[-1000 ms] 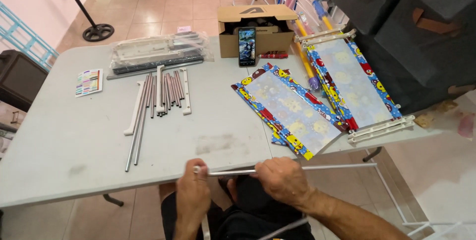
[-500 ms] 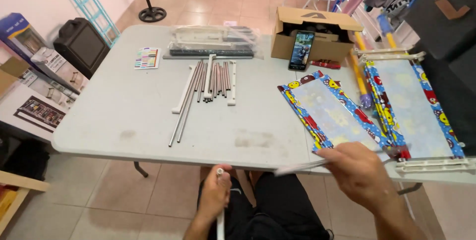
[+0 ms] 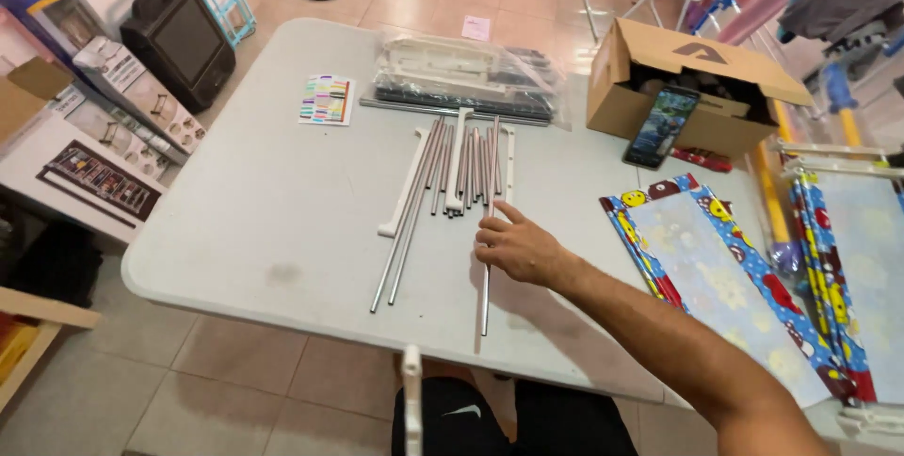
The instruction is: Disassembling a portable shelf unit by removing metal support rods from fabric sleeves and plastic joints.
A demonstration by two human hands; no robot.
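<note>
While the right hand rests open-fingered on a metal rod, a striped card lies beyond.

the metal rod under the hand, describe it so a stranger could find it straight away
On the grey table, find the bundle of metal rods at its middle. The rod under the right hand lies alone, reaching nearest the table's front edge.

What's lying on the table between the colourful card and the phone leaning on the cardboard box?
In the head view, a clear plastic bag of white and dark parts lies between the colourful card and the phone; its right end reaches close to the cardboard box.
</note>
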